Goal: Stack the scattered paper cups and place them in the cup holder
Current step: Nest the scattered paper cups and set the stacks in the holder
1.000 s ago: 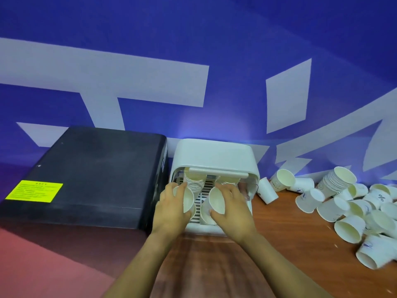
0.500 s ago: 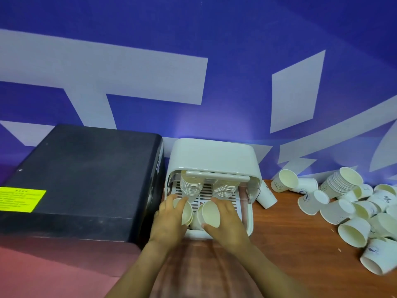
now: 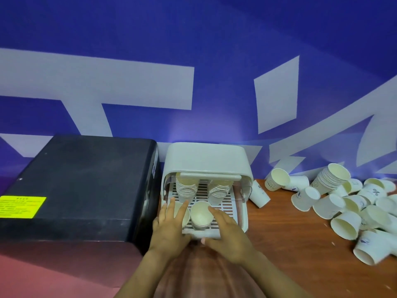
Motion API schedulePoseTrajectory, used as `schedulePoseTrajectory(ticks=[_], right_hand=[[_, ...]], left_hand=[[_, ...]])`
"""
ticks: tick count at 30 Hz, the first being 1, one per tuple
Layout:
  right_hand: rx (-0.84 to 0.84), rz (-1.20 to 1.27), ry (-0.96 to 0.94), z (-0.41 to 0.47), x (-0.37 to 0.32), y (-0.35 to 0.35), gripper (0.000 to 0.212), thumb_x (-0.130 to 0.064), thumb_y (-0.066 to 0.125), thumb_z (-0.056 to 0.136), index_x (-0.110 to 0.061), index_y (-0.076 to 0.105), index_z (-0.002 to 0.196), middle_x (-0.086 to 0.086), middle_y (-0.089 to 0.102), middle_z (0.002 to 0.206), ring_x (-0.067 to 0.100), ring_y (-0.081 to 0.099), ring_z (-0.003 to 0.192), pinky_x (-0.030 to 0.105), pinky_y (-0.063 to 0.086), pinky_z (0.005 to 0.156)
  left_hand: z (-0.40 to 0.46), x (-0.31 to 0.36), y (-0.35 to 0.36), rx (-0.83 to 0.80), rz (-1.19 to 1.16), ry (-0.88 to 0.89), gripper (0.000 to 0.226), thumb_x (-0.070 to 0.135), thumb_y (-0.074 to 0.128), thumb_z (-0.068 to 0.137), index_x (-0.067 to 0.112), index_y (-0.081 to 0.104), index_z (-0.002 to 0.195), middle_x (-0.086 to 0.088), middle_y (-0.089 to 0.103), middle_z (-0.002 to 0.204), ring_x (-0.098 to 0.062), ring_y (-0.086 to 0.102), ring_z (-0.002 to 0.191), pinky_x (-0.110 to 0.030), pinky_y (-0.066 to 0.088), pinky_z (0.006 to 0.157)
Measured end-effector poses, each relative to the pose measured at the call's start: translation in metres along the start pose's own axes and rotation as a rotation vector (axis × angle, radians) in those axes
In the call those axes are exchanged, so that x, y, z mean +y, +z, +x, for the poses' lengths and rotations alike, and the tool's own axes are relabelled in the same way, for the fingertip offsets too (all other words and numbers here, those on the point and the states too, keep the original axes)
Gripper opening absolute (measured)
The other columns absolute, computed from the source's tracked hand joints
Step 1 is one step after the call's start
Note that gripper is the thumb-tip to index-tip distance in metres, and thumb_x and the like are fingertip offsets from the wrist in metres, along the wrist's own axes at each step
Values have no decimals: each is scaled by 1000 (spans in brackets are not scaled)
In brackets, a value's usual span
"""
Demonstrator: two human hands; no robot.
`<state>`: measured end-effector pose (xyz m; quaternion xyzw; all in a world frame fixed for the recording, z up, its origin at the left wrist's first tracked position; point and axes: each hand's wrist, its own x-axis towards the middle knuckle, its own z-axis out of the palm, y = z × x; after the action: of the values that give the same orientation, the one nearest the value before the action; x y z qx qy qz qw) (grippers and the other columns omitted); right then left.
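Both hands have drawn back toward the near edge of the cup holder since a moment ago, letting go of the two cups they were gripping. The left hand now lies flat with its fingers straight, fingertips resting on the rim of the front-left paper cup; its grip is loose and apart, clamped on nothing. The right hand is also spread flat over the front lip of the slatted tray, fingers straight, one fingertip just touching the front-right paper cup (whether it presses or merely brushes, I cannot tell).

Those two cups stand upright at the front of the tray, side by side. Behind them, under the white hood of the holder, hang two nested stacks: the left stack and the right stack.

To the holder's left sits a black box with a yellow label. On the wooden table, toward its right edge, lie the scattered paper cups, most on their sides, along with a partly built stack near the back edge. One single cup leans just beside the holder's right wall. A blue wall with white shapes rises behind the table.
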<state>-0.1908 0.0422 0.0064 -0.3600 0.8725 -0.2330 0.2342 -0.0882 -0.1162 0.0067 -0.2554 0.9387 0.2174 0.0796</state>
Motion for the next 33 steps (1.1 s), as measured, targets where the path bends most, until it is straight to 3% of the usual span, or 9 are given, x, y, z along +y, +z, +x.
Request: schedulePoseTrajectory(ticks=[9, 15, 24, 33], right_hand=[[32, -15, 95, -57, 18, -14, 75, -41, 61, 86, -31, 20, 148, -8, 25, 152, 14, 29, 139, 28, 31, 111], [29, -4, 175, -98, 39, -25, 70, -38, 63, 85, -34, 27, 145, -9, 31, 147, 12, 37, 133, 28, 36, 108], [90, 0, 291, -137, 92, -58, 67, -38, 63, 85, -34, 31, 143, -7, 36, 143, 12, 45, 126, 25, 37, 105], [1, -6, 254, -144, 172, -104, 64, -39, 60, 85, -34, 30, 142, -6, 37, 141, 12, 45, 128, 25, 37, 104]], left_hand=[[-54, 22, -10, 105, -115, 43, 80, 42, 56, 87, 39, 6, 149, 1, 0, 159, -21, -2, 147, -41, 13, 117], [-68, 47, 13, 47, -137, 92, 73, 42, 56, 87, 38, 14, 147, 2, 9, 157, -20, 4, 146, -40, 18, 117], [-61, 114, 40, -64, -121, 279, 63, 37, 55, 88, 32, 28, 144, 8, 38, 142, -15, 37, 129, -27, 33, 106], [-36, 191, 72, -116, -130, 236, 62, 38, 57, 88, 28, 32, 143, 5, 38, 144, -16, 40, 131, -26, 32, 109]])
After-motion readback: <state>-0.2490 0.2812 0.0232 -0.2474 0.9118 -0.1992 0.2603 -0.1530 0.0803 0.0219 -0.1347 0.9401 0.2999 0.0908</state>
